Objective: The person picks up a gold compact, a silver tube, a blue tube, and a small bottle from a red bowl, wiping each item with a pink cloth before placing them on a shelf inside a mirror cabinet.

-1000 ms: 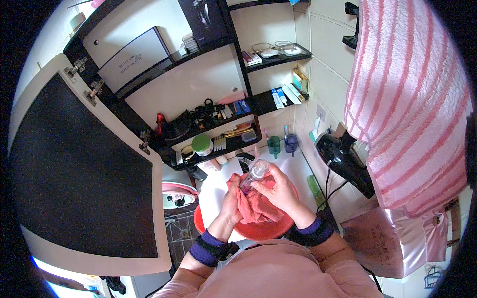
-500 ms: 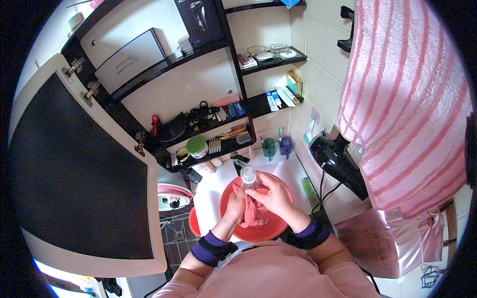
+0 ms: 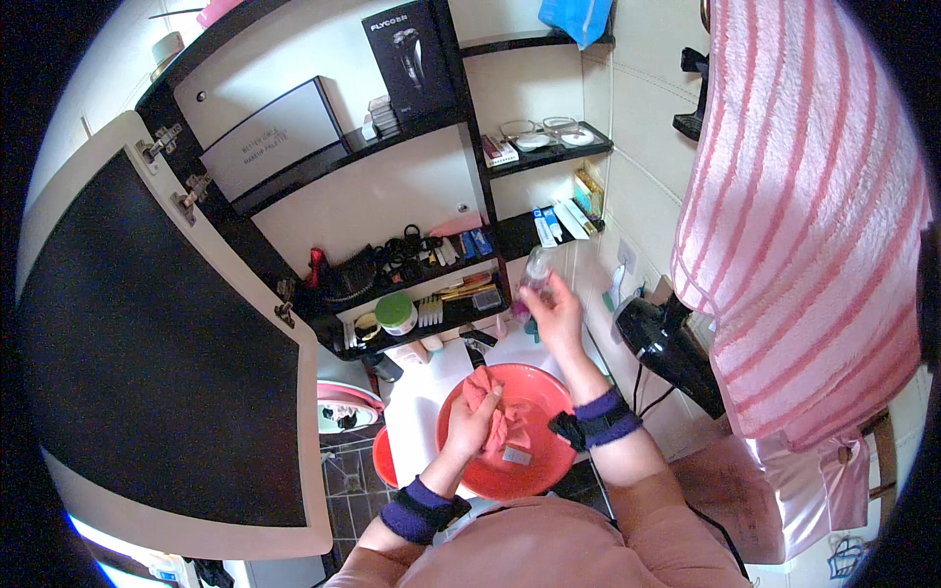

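A coral-pink cloth (image 3: 504,431) is bunched in my left hand (image 3: 470,421), whose fingers are closed round it. The cloth hangs over the red basin (image 3: 544,472), with a small white tag (image 3: 517,456) showing at its lower end. Up and to the right, my right hand (image 3: 557,318) is closed on a clear bottle (image 3: 536,267), held upright by the lower shelves on the right. The hand and bottle partly hide the tooth cups behind them. Dark blue bands wrap both wrists.
The basin rests on a white sink top (image 3: 407,412). Beyond it, an open cabinet holds a green-lidded jar (image 3: 396,314) and several small items. Its open door (image 3: 176,353) fills the left. At right hang a black hair dryer (image 3: 671,358) and a striped towel (image 3: 804,196).
My right hand has moved up and away to the right with the bottle, leaving the cloth. My left hand still grips the cloth over the basin. The view has shifted slightly.
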`<action>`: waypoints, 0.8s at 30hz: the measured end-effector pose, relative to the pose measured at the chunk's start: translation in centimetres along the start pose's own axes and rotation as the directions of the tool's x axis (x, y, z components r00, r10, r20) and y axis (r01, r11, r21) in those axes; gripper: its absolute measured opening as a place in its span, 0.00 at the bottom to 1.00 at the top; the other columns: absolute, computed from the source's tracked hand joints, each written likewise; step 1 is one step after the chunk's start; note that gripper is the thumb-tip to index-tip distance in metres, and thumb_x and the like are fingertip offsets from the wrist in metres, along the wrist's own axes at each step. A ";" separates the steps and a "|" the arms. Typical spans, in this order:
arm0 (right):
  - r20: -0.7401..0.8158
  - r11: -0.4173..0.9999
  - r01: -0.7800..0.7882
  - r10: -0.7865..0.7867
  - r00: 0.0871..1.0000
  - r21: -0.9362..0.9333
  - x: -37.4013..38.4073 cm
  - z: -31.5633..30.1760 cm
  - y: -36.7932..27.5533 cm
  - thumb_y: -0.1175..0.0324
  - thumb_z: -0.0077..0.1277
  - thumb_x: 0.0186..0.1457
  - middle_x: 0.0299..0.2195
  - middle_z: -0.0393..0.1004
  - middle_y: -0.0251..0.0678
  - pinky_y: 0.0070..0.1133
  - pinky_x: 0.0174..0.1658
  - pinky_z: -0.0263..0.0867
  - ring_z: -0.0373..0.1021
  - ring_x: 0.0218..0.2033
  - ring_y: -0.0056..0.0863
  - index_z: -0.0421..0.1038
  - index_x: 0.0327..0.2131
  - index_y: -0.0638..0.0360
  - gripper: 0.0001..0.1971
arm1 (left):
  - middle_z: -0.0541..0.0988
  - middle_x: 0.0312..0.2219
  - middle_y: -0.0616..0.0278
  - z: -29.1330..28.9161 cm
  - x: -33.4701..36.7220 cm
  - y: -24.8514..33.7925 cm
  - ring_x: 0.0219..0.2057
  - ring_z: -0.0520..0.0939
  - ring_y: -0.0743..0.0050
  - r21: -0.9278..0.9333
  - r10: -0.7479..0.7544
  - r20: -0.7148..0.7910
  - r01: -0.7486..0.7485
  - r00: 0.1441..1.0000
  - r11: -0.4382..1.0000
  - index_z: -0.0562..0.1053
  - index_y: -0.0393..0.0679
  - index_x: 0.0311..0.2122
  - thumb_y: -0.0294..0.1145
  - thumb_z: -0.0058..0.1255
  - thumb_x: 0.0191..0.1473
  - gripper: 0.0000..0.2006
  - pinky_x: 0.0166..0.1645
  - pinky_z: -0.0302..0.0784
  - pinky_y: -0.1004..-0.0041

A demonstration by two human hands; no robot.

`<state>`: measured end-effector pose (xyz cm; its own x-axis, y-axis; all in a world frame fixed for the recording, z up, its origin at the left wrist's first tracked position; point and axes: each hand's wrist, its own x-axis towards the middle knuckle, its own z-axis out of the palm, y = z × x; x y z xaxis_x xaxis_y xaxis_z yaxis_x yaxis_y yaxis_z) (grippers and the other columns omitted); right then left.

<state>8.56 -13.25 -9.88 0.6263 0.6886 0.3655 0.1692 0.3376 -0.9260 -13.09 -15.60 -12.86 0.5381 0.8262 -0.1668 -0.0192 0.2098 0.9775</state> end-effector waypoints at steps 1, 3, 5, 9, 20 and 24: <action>-0.055 0.990 0.125 -0.121 0.991 0.068 1.6 0.4 -0.1 0.73 0.55 0.54 0.37 0.76 0.33 0.17 0.40 0.68 0.71 0.37 0.18 0.67 0.49 0.62 0.19 | 0.77 0.32 0.68 0.0 -0.2 0.0 0.32 0.76 0.83 -0.010 0.032 0.016 -0.031 0.999 0.999 0.72 0.38 0.41 0.35 0.51 0.59 0.11 0.37 0.72 0.79; -0.139 0.975 0.208 -0.195 0.971 0.085 4.7 1.2 -0.3 0.75 0.54 0.55 0.38 0.75 0.30 0.17 0.42 0.67 0.70 0.38 0.17 0.67 0.50 0.62 0.19 | 0.77 0.32 0.68 -0.1 -0.5 -0.1 0.32 0.76 0.83 -0.002 -0.037 -0.016 0.037 0.999 0.999 0.72 0.38 0.41 0.34 0.51 0.59 0.11 0.38 0.72 0.79; -0.196 0.980 0.193 -0.180 0.964 0.051 7.8 1.9 0.0 0.74 0.56 0.53 0.37 0.76 0.32 0.18 0.43 0.67 0.71 0.38 0.19 0.66 0.52 0.61 0.21 | 0.77 0.30 0.68 -0.5 -0.8 -0.3 0.30 0.77 0.83 -0.080 -0.043 0.019 0.044 0.999 0.996 0.73 0.38 0.39 0.34 0.51 0.59 0.09 0.36 0.73 0.79; -0.229 0.978 0.200 -0.210 0.951 -0.062 13.1 2.7 2.1 0.71 0.57 0.52 0.37 0.77 0.33 0.20 0.44 0.66 0.71 0.37 0.20 0.67 0.52 0.62 0.23 | 0.78 0.31 0.64 -2.3 -1.0 -0.4 0.28 0.79 0.77 -0.046 -0.085 0.015 0.086 0.996 0.995 0.69 0.39 0.44 0.34 0.50 0.59 0.12 0.33 0.75 0.77; -0.140 0.862 0.223 -0.316 0.938 -0.456 18.7 5.4 7.7 0.81 0.54 0.44 0.43 0.70 0.51 0.32 0.49 0.65 0.68 0.45 0.49 0.68 0.48 0.64 0.23 | 0.78 0.36 0.64 -5.8 -1.6 -2.5 0.35 0.78 0.78 -0.091 -0.108 -0.174 0.093 0.979 0.991 0.71 0.37 0.45 0.33 0.52 0.58 0.13 0.40 0.74 0.77; -0.123 0.849 0.236 -0.329 0.936 -0.474 19.4 5.7 8.7 0.82 0.52 0.46 0.44 0.73 0.47 0.28 0.50 0.65 0.70 0.46 0.42 0.68 0.48 0.63 0.22 | 0.79 0.35 0.64 -5.6 -1.8 -2.8 0.35 0.78 0.80 -0.133 -0.128 -0.173 0.105 0.977 0.985 0.73 0.36 0.43 0.32 0.52 0.58 0.12 0.41 0.74 0.77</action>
<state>17.87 6.70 -10.26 0.6244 0.4551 0.6349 0.6516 0.1448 -0.7446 -18.78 -14.77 -16.02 0.3826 0.8704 -0.3099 -0.0747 0.3635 0.9286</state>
